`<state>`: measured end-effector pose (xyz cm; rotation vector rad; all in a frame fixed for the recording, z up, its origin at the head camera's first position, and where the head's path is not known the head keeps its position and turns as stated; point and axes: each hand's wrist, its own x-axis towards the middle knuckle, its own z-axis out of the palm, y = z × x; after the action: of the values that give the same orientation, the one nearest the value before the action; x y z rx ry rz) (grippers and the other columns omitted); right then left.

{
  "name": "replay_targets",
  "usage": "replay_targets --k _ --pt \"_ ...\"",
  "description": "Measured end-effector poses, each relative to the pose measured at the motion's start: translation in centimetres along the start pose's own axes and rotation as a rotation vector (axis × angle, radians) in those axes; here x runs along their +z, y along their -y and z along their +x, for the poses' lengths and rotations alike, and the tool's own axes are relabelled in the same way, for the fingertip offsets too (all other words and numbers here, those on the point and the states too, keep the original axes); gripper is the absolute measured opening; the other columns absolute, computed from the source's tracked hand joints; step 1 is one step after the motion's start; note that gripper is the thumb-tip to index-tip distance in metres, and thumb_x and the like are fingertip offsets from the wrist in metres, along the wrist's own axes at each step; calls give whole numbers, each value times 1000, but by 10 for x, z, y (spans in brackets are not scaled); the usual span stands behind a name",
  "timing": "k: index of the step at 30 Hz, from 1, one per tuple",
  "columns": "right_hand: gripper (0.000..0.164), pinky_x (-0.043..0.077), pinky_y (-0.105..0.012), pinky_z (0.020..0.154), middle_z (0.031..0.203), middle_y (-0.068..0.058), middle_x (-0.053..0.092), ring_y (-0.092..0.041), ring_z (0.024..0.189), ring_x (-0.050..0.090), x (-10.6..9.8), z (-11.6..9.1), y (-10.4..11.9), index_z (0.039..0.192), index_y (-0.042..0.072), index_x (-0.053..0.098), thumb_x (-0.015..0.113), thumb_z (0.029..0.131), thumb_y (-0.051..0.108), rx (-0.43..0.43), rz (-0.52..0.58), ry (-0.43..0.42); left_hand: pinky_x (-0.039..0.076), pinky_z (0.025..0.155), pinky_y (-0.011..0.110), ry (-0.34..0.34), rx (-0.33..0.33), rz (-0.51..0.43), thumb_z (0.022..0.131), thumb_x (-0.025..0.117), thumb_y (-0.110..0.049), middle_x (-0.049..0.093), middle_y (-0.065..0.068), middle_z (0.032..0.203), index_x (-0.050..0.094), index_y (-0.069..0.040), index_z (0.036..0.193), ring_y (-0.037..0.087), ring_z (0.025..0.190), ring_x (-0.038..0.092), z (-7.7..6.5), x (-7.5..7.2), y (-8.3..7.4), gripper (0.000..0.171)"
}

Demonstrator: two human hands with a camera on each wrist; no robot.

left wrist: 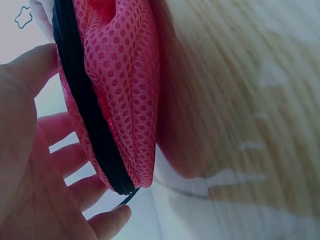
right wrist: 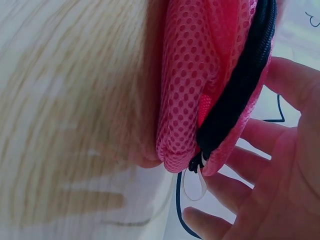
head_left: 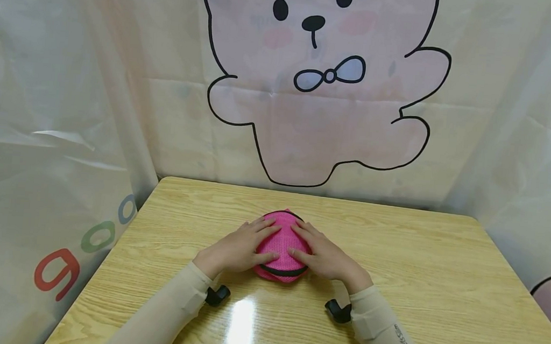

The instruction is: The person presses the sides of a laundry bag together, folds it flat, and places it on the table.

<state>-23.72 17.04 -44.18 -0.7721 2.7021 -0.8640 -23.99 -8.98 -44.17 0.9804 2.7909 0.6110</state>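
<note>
A pink mesh pouch (head_left: 281, 244) with a black zipper (left wrist: 90, 107) lies on the wooden table in front of me. My left hand (head_left: 239, 245) rests on its left side, fingers spread over the top. From the right, my right hand (head_left: 328, 254) touches it the same way, with fingers fairly straight. In the right wrist view, the zip pull with a pale loop (right wrist: 195, 182) hangs at one end of the zipper. Neither hand has its fingers curled round the pouch. Whether anything is inside it, I cannot tell.
The light wooden table (head_left: 418, 269) spreads out on both sides of the pouch. Behind it hangs a pale curtain (head_left: 172, 120) with a cartoon bear drawn on it. Black wrist mounts (head_left: 217, 295) sit under both cuffs. A bright glare (head_left: 241, 328) shows near the front.
</note>
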Motion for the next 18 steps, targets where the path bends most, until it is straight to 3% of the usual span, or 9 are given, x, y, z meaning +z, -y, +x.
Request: replay_targets --k 18 --pt "74 23 -65 125 173 -13 22 -43 160 14 3 1 -5 164 16 32 58 104 49 32 12 26 21 127 63 48 -33 -24 103 54 -59 24 9 173 32 -17 164 36 161 17 1 2 -1 78"
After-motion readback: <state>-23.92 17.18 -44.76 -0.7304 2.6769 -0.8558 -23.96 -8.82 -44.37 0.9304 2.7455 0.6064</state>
